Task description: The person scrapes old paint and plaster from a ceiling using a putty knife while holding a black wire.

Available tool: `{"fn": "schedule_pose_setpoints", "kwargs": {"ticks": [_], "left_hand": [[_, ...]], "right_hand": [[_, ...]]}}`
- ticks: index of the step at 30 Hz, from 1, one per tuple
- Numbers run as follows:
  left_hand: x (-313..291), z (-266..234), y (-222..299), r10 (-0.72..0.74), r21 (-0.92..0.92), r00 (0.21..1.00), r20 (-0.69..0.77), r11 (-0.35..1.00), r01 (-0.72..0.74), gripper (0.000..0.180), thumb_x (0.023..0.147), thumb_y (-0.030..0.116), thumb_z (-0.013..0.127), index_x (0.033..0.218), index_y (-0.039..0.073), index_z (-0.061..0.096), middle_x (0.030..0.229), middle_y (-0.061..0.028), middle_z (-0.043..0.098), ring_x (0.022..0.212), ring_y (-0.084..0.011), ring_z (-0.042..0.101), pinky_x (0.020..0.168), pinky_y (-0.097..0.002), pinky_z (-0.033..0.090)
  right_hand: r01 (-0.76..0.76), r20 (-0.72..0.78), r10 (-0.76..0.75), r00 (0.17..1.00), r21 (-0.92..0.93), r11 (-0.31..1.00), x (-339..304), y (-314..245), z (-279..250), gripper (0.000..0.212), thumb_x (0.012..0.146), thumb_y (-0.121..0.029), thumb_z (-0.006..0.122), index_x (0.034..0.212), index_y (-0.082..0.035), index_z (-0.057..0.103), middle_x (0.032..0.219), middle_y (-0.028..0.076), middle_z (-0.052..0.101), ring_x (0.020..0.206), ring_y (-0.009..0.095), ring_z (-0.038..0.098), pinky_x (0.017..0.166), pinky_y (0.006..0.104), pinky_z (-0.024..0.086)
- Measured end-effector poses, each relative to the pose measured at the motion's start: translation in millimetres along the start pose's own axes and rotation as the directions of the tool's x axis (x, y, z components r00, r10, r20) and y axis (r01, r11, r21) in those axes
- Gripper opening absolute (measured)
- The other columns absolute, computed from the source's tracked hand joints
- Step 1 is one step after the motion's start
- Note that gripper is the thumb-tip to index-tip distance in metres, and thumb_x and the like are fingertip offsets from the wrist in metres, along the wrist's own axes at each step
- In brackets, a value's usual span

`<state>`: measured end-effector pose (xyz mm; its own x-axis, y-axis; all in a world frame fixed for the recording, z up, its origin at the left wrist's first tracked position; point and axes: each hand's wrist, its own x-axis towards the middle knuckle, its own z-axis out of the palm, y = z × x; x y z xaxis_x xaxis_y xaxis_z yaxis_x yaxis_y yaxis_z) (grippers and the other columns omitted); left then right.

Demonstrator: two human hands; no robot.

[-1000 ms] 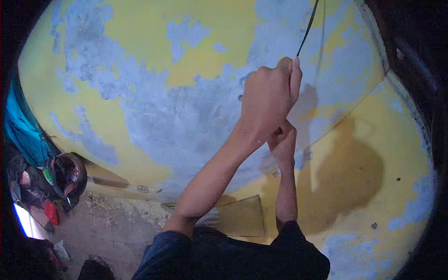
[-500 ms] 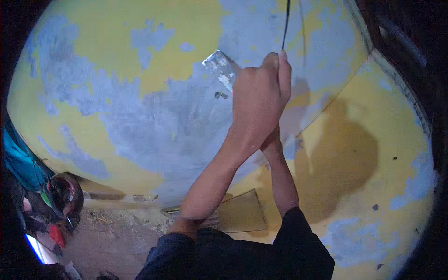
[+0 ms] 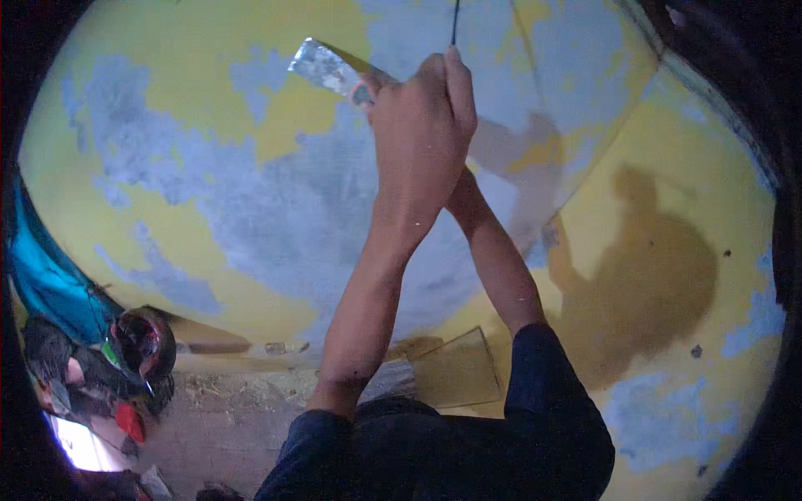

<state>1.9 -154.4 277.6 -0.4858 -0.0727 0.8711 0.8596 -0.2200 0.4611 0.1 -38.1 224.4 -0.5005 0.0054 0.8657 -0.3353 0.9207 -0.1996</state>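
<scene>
My forearms cross in front of a curved yellow surface (image 3: pixel 334 21) patched with grey-blue filler (image 3: pixel 309 184). My left hand (image 3: pixel 422 129) is on top, its fingers closed round a thin dark strip (image 3: pixel 455 21) that points up from beside the thumb. Seen edge-on, the strip does not show its full shape. Behind it, my right hand (image 3: pixel 380 86) is mostly hidden; a few fingers show, closed on a putty knife (image 3: pixel 326 65). The knife's shiny blade, smeared with pale filler, points up and left close to the surface; I cannot tell whether it touches.
A flat rectangular board (image 3: pixel 459 367) lies below my arms. At the lower left are a dark round container (image 3: pixel 144 346), a red item (image 3: pixel 130 422), teal cloth (image 3: pixel 54 271) and a littered floor (image 3: pixel 234 434). A seam (image 3: pixel 597 171) crosses the surface at the right, where my shadow falls.
Both hands have moved up and left across the surface, carrying the putty knife and the dark strip. Fingers at the knife now show beside my left hand. The whole view has shifted slightly.
</scene>
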Motion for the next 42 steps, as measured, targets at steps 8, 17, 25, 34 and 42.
{"fn": "schedule_pose_setpoints", "kwargs": {"ticks": [8, 17, 25, 34, 42], "left_hand": [[0, -7, -6, -0.063, 0.018, 0.993, 0.098, 0.998, 0.062, 0.034, 0.098, 0.022, 0.051, 0.072, 0.000, 0.057, 0.054, -0.0224, 0.057, 0.052, -0.0438, 0.059, 0.049, -0.0496, 0.049], [-4, 3, 10, -0.126, 0.010, 0.988, 0.091, 0.992, 0.125, 0.033, 0.098, 0.020, 0.051, 0.073, 0.000, 0.058, 0.051, -0.0217, 0.055, 0.049, -0.0444, 0.058, 0.051, -0.0506, 0.049], [2, -3, -15, 0.130, 0.134, 0.991, -0.023, 0.983, -0.126, 0.034, 0.099, 0.018, 0.049, 0.072, -0.003, 0.055, 0.058, -0.0235, 0.052, 0.056, -0.0442, 0.056, 0.053, -0.0482, 0.043], [11, -26, -7, -0.063, 0.086, 0.990, 0.128, 0.995, 0.052, 0.037, 0.100, 0.021, 0.050, 0.071, -0.002, 0.055, 0.060, -0.0241, 0.054, 0.056, -0.0432, 0.057, 0.053, -0.0468, 0.044], [8, -12, 3, -0.043, 0.075, 0.992, 0.118, 0.997, 0.034, 0.038, 0.100, 0.020, 0.049, 0.070, -0.002, 0.055, 0.059, -0.0244, 0.054, 0.057, -0.0442, 0.057, 0.055, -0.0475, 0.045]], "right_hand": [[-0.222, 0.221, 0.303, 0.927, -0.329, 0.918, -19, -37, -43, 0.042, 0.086, -0.022, 0.066, 0.120, -0.001, 0.052, 0.099, 0.023, 0.066, 0.086, 0.043, 0.064, 0.070, 0.0496, 0.050], [-0.179, 0.150, 0.218, 0.964, -0.239, 0.954, -6, -46, -46, 0.037, 0.087, -0.022, 0.064, 0.114, 0.000, 0.053, 0.086, 0.024, 0.066, 0.088, 0.042, 0.064, 0.070, 0.0476, 0.050], [0.144, 0.024, -0.143, 0.989, -0.050, 0.988, 26, -16, -12, 0.036, 0.088, -0.022, 0.062, 0.110, 0.004, 0.051, 0.084, 0.026, 0.064, 0.090, 0.041, 0.064, 0.073, 0.0473, 0.051], [-0.143, 0.239, 0.263, 0.935, -0.424, 0.894, 14, -55, -54, 0.031, 0.091, -0.026, 0.058, 0.107, -0.001, 0.059, 0.084, 0.021, 0.066, 0.084, 0.039, 0.064, 0.072, 0.0478, 0.050], [-0.015, 0.088, 0.054, 0.995, -0.393, 0.919, 28, -61, -10, 0.025, 0.091, -0.027, 0.060, 0.107, -0.008, 0.067, 0.085, 0.016, 0.068, 0.078, 0.035, 0.066, 0.067, 0.0447, 0.051]]}}
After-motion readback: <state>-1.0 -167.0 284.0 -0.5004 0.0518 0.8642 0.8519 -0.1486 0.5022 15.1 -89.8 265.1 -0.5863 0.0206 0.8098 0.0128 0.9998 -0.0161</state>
